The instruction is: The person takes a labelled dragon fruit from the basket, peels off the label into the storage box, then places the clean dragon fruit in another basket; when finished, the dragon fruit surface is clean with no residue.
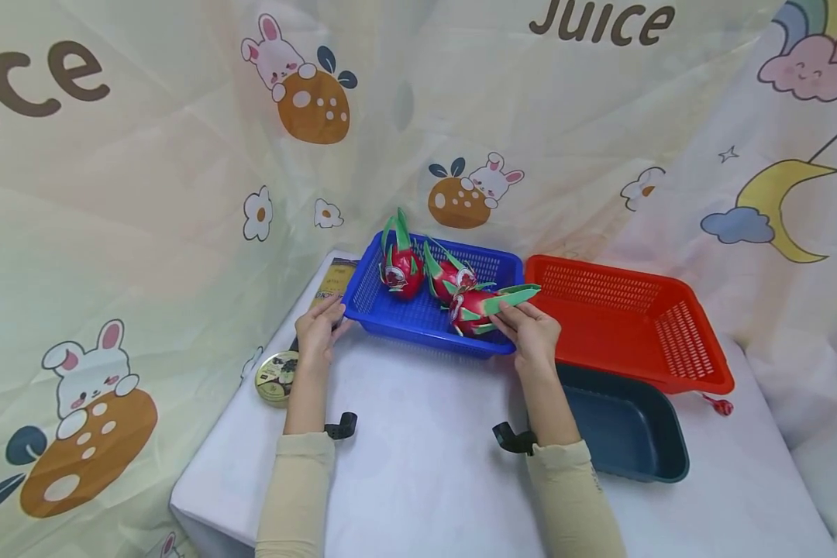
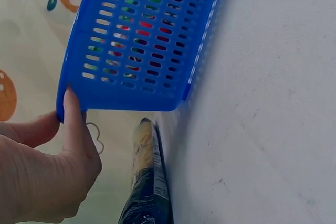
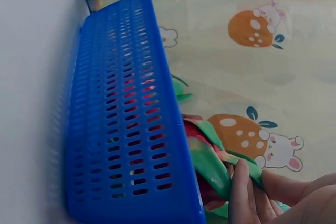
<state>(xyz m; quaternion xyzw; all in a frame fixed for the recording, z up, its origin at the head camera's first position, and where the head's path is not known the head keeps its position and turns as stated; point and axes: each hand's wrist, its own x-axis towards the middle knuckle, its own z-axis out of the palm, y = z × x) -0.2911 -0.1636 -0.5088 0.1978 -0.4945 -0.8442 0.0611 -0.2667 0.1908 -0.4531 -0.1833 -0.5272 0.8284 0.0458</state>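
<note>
Dragon fruit [image 1: 469, 311], one, likely weighty, surer held by its body: right hand [image 1: 535, 332] is pinching its bendable-looking leaf [image 1: 523, 293], left hand [image 1: 317, 332] pinching basket [image 1: 425, 338], near table's [image 1: 418, 449] far edge.

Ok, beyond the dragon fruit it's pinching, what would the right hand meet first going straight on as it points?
Probably the middle dragon fruit in the blue basket, just past the nearer fruit, whose green leaf the right hand pinches; the two overlap in the head view, so depth is unclear.
</note>
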